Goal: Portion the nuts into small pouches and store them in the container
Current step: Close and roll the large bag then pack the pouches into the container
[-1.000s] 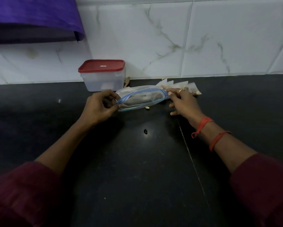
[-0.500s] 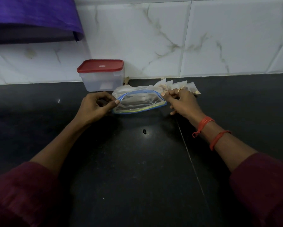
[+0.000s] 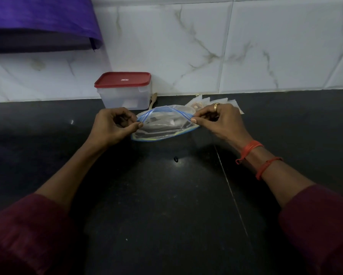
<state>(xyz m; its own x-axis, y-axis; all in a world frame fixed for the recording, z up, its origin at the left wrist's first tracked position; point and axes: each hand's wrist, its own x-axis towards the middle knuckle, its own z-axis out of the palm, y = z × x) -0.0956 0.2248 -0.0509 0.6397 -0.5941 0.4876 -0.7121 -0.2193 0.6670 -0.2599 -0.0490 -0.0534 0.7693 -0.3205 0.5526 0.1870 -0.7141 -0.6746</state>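
Seemingly early — left hand (image 3: 115, 126) and right hand (image 3: 216, 120) each pinch 1 end of the clear blue-sealed zip bag (image 3: 164, 127), mouth spread, on the black surface (image 3: 166, 205); the red-lidded translucent container (image 3: 125, 90) behind stands closed.

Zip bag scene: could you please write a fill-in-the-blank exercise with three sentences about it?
1. The left hand and right hand pinch the zip bag, whose mouth is ____.
2. The container carries a ____ lid.
3. The ring sits on the ____ hand.
Missing words: open; red; right.
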